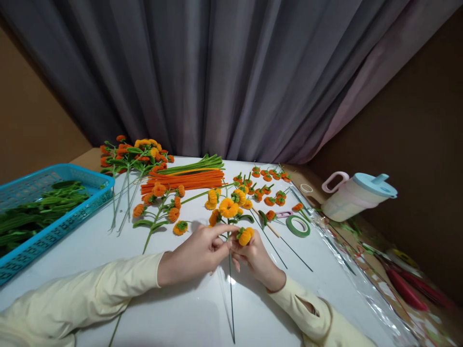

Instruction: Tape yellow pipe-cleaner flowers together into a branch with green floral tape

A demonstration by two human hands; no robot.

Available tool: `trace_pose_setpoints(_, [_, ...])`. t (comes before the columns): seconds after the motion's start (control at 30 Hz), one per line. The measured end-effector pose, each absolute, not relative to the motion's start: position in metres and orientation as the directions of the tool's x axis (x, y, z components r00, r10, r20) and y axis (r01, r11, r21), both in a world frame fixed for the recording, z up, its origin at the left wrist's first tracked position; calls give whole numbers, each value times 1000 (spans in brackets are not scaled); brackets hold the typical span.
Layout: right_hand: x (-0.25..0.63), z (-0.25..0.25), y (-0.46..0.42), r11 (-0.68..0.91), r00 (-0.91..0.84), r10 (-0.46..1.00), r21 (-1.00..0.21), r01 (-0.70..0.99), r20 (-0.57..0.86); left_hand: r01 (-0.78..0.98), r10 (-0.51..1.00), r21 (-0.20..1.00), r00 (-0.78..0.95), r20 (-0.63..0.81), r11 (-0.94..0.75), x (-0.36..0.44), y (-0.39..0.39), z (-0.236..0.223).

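Observation:
Above the middle of the table, my left hand pinches the thin stem of a yellow pompom flower spray, with its thumb and forefinger closed. The bare dark green wire runs down below my fingers. My right hand is closed at the same stem, touching my left fingertips. A single yellow flower with a green base sits at the right fingers, close beside the stem; its own stem is hidden by them. Orange flower spray lies left of my hands, near a loose orange flower.
Orange and green pipe cleaners lie behind, beside a heap of finished sprays. A blue basket of green leaves stands left. Small orange flowers, green tape, a tumbler and red-handled pliers are to the right.

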State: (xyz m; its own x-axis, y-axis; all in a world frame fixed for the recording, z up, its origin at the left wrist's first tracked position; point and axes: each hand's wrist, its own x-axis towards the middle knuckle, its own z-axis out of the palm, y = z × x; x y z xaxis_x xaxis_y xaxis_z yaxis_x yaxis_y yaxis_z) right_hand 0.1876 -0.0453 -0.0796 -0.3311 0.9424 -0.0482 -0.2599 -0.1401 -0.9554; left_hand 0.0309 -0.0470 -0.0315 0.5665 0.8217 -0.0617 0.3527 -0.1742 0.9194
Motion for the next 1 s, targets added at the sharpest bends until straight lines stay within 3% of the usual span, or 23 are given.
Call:
trace_pose_setpoints(0.23, [193,-75,-44,-133,-321,946,-950,-282,-37,414,861,840,495,117,-352,26,-48,-9])
trace_pose_setpoints(0.4, [199,-70,-44,-101,-290,957,-957,-273,-19,398,878,915,461,-131,-72,24,-45,-19])
trace_pose_setpoints(0.5, [201,-65,-45,-78,-273,962,-962,-260,-5,289,896,957,415,-160,37,25,-44,-33])
trace_pose_setpoints(0.67, [196,-55,-51,0,-221,975,-995,-96,21,252,948,963,318,16,-101,30,-40,-43])
trace_pose_setpoints(0.8, [191,-53,-55,100,-198,977,-992,74,84,345,926,925,378,21,-161,37,-37,-40])
trace_pose_setpoints(1.0, [192,-49,-56,213,-178,969,-948,235,174,428,870,809,455,192,-403,39,-37,-42])
